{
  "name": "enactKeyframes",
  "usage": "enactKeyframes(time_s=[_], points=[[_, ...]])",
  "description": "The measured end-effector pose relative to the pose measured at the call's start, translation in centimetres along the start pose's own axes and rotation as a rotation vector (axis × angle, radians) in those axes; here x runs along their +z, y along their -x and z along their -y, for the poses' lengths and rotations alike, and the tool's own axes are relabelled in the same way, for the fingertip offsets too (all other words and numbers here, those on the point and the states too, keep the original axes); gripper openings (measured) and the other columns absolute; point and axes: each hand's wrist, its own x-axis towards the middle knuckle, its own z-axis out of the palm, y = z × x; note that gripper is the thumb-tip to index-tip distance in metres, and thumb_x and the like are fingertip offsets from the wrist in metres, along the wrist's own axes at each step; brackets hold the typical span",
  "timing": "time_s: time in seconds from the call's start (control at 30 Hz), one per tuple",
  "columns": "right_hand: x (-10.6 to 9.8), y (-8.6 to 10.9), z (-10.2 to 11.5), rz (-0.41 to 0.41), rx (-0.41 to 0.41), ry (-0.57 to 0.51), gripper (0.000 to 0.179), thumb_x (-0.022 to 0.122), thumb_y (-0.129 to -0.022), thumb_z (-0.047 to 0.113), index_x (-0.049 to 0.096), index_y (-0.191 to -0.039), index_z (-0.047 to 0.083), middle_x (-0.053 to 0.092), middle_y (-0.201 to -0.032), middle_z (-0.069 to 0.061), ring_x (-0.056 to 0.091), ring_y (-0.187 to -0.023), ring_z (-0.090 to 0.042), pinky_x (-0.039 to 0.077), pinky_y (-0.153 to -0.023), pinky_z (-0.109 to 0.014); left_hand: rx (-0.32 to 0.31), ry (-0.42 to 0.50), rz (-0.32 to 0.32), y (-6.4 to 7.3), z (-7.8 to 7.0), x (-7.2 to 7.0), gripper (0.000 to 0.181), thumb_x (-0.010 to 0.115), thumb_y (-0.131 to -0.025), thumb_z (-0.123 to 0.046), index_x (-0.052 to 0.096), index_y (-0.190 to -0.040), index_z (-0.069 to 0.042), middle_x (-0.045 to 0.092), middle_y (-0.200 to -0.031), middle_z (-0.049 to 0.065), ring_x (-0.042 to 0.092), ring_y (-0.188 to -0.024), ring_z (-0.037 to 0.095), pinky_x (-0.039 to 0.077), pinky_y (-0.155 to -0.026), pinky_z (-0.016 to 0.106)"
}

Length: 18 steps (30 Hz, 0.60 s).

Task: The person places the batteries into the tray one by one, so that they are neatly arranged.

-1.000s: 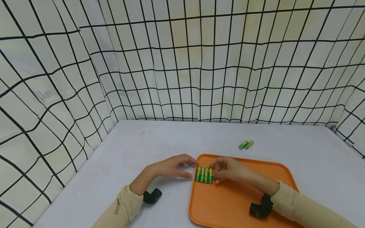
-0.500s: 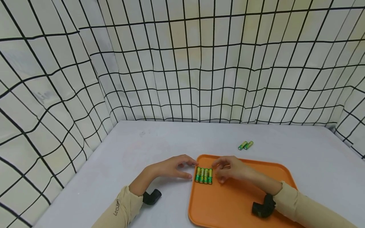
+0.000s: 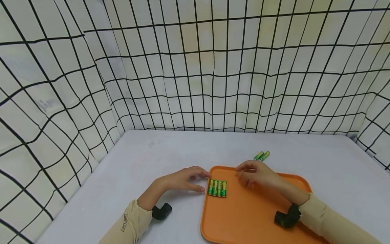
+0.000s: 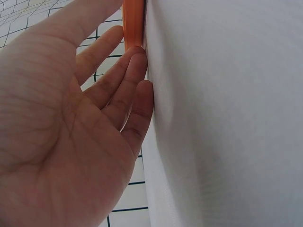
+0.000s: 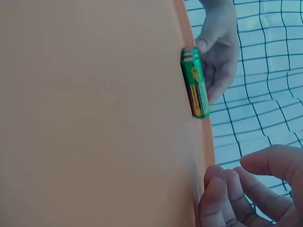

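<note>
Several green-and-yellow batteries (image 3: 217,188) lie side by side in a row along the left edge of the orange tray (image 3: 243,217). My left hand (image 3: 184,179) is at the tray's left rim, fingers loosely spread and holding nothing. In the left wrist view its fingertips reach the orange rim (image 4: 134,28). My right hand (image 3: 257,174) hovers over the tray's far part, to the right of the row, with relaxed, empty fingers. Seen from the right wrist, the row's near battery (image 5: 195,82) stands out by the rim, apart from the right hand (image 5: 251,194).
Two more batteries (image 3: 262,155) lie on the white table (image 3: 170,149) beyond the tray's far edge. A black net (image 3: 195,78) over white walls encloses the table at the back and sides. Black wrist cameras (image 3: 162,211) sit under both forearms.
My right hand has moved from beside the row of batteries to the right and away from me, toward the two batteries behind the tray. The left hand has stayed at the rim.
</note>
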Motion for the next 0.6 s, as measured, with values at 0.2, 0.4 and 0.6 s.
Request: enactKeyframes(time_s=[0.2, 0.4, 0.6], points=[[-1.2, 0.1, -0.4, -0.066, 0.038, 0.034, 0.032, 0.064, -0.095, 0.015, 0.061, -0.117, -0.008, 0.062, -0.101, -0.017, 0.064, -0.074, -0.02, 0.056, -0.062, -0.031, 0.007, 0.011, 0.003, 0.0, 0.1, 0.0, 0.048, 0.071, -0.091, -0.027, 0.055, -0.136, -0.017, 0.056, -0.131, -0.002, 0.05, -0.12, 0.016, 0.04, -0.103, 0.034], [-2.0, 0.2, -0.4, -0.101, 0.044, 0.068, 0.033, 0.065, -0.095, 0.016, 0.062, -0.117, -0.007, 0.064, -0.099, -0.016, 0.064, -0.072, -0.02, 0.055, -0.062, -0.031, 0.014, 0.012, 0.003, 0.1, 0.1, -0.1, 0.048, 0.07, -0.091, -0.027, 0.055, -0.136, -0.017, 0.056, -0.132, -0.001, 0.05, -0.12, 0.017, 0.04, -0.103, 0.034], [-2.8, 0.3, -0.4, -0.124, 0.053, 0.055, 0.033, 0.063, -0.096, 0.016, 0.06, -0.119, -0.009, 0.065, -0.084, -0.013, 0.064, -0.073, -0.02, 0.054, -0.059, -0.031, 0.011, 0.012, 0.005, 0.0, 0.0, -0.1, 0.048, 0.07, -0.092, -0.027, 0.055, -0.136, -0.016, 0.056, -0.131, -0.001, 0.05, -0.12, 0.016, 0.04, -0.103, 0.033]])
